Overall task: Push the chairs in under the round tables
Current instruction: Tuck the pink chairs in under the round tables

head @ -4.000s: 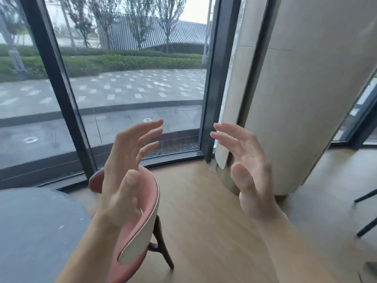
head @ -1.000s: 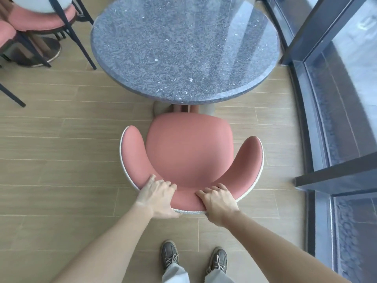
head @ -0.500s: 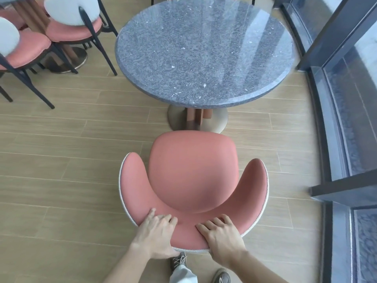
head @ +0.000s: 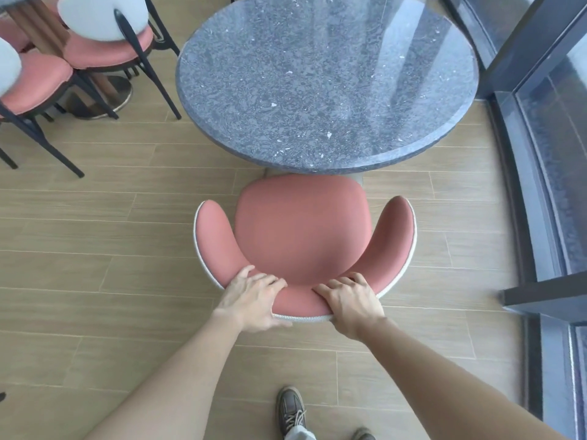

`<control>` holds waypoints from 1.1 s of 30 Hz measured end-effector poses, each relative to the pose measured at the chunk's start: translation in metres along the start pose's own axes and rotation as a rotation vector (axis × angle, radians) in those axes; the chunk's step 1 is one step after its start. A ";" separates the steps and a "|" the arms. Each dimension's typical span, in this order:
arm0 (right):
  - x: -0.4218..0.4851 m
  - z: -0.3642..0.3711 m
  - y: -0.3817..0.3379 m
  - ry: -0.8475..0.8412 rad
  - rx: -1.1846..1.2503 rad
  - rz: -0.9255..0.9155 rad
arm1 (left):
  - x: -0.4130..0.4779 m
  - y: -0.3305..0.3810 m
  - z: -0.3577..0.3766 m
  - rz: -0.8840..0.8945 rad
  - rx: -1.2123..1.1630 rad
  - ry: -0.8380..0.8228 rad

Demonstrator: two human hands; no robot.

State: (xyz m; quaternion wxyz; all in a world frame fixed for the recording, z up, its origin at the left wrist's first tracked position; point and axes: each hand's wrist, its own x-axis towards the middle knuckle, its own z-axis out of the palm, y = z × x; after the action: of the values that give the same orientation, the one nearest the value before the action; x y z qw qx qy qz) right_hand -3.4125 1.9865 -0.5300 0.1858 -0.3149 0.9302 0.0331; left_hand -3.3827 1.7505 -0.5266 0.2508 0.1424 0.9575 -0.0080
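A pink armchair (head: 301, 230) with a white outer shell stands in front of me, facing a round grey stone table (head: 324, 77). The front edge of its seat meets the table's near rim. My left hand (head: 252, 298) grips the top of the curved backrest on the left. My right hand (head: 351, 301) grips the same backrest just to the right. Both hands have fingers curled over the inner padding. The chair's legs are hidden beneath the seat.
Two pink chairs with white backs and dark legs (head: 95, 42) stand at the upper left around another table's metal base (head: 101, 96). A dark-framed glass wall (head: 546, 185) runs along the right. My shoes (head: 290, 411) are on the wooden floor below the chair.
The chair has slid forward toward the table, so its seat front now reaches the table's rim and hides the pedestal base. Both hands keep their grip on the backrest.
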 end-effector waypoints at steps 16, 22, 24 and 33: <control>0.072 -0.020 -0.031 -0.006 -0.029 0.104 | 0.031 -0.078 -0.029 0.014 0.051 -0.023; 0.071 -0.019 -0.030 0.013 -0.018 0.102 | 0.029 -0.068 -0.033 -0.016 0.064 -0.050; 0.072 -0.016 -0.031 0.026 -0.027 0.092 | 0.028 -0.070 -0.032 -0.018 0.071 -0.033; 0.075 -0.015 -0.030 0.049 -0.053 0.093 | 0.030 -0.072 -0.032 0.018 0.096 0.002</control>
State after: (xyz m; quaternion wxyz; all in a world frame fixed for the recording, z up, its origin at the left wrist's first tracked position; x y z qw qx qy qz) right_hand -3.4544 1.9168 -0.5423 0.1527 -0.2766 0.9470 0.0586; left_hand -3.4431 1.6920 -0.5172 0.2427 0.1627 0.9550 -0.0515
